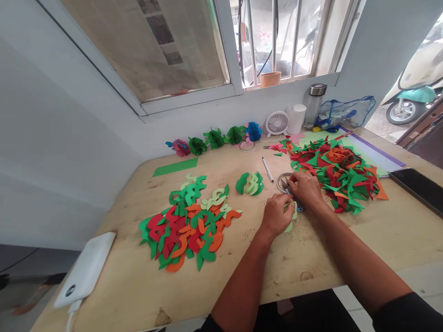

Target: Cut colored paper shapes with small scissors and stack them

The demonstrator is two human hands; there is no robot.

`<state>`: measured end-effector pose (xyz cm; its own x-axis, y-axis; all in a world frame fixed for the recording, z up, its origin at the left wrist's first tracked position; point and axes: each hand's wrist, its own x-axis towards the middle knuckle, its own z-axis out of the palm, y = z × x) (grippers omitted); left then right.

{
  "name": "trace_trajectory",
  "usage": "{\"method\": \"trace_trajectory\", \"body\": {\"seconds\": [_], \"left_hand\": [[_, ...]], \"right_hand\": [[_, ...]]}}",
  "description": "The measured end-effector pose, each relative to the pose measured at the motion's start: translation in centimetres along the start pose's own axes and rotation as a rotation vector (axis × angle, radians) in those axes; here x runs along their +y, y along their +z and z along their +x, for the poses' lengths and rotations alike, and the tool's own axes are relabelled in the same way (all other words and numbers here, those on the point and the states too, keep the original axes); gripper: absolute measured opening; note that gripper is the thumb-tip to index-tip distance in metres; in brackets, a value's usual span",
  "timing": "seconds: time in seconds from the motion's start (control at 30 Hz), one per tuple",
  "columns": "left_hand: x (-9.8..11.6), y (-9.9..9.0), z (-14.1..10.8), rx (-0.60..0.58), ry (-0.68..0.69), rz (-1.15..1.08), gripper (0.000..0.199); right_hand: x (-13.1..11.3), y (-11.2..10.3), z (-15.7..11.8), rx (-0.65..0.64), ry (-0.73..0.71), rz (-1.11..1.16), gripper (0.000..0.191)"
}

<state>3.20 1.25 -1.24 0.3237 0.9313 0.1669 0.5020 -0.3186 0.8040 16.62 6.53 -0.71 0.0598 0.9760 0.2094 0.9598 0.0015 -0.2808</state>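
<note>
My left hand (276,216) is closed, pinching a light green cut paper piece (290,223) low over the table. Just beyond it, my right hand (306,188) has its fingers curled down at a round metal ring (279,182). Dark, pointed metal, perhaps scissor blades, shows inside the ring at the right fingertips; the fingers hide its rest. A small blue bit (299,209) pokes out beneath the right hand. To the left of my hands lies a small cluster of green and pale green paper pieces (249,183).
A white pen (267,169) lies beyond my hands. Red, green and orange scraps (346,173) heap up at right, beside a black phone (418,189). Curved cut-outs (187,226) spread at left. Paper flowers (213,138), a small fan (277,123) and a bottle (314,106) line the wall.
</note>
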Motion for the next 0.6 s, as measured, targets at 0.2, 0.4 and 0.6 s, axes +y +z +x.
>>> {"method": "trace_trajectory", "body": {"seconds": [0.2, 0.4, 0.6], "left_hand": [[0.0, 0.0, -0.1, -0.003, -0.004, -0.002, 0.011], [0.0, -0.1, -0.1, 0.071, -0.053, -0.214, 0.013], [-0.3, -1.7, 0.6, 0.414, -0.399, -0.705, 0.022]], "right_hand": [[0.8, -0.3, 0.2, 0.066, -0.029, 0.275, 0.014], [1.5, -1.0, 0.5, 0.175, 0.103, 0.791, 0.023], [-0.3, -1.6, -0.3, -0.021, 0.072, 1.142, 0.024]]}}
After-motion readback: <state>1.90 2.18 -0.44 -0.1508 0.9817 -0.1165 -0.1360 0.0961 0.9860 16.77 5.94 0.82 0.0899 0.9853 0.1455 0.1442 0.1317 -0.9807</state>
